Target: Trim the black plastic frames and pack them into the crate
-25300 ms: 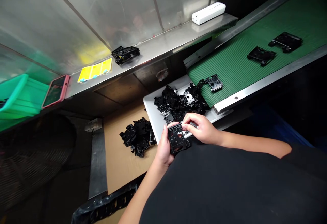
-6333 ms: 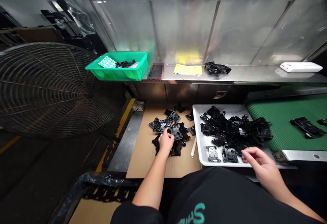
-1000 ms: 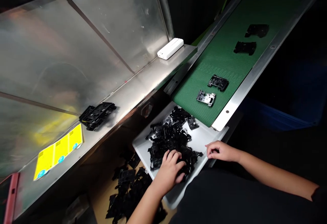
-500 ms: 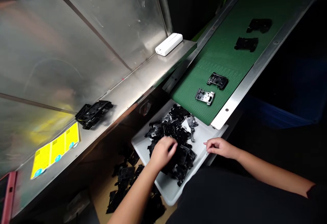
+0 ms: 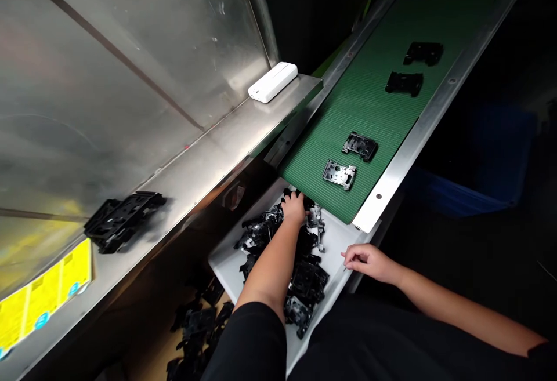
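My left hand (image 5: 295,207) reaches over the far end of a heap of black plastic parts (image 5: 308,279) in a white tray (image 5: 337,242). Its fingers are spread and touch the parts near the belt's end; I cannot make out a part lifted in them. By the tray's right rim, my right hand (image 5: 369,261) is closed, thumb and fingers drawn together. A thin sliver shows under its fingertips, too small to name.
A green conveyor belt (image 5: 322,143) carries several black parts (image 5: 404,82) above the tray. On the metal ledge (image 5: 200,178) are a white power bank (image 5: 273,82), stacked black parts (image 5: 126,218) and a yellow sheet (image 5: 47,294). More parts (image 5: 198,323) lie below; a blue bin (image 5: 470,192) stands right.
My left hand has moved forward across the heap to the tray's far end, and its fingers have spread. My right hand stays by the rim. The view has shifted slightly.
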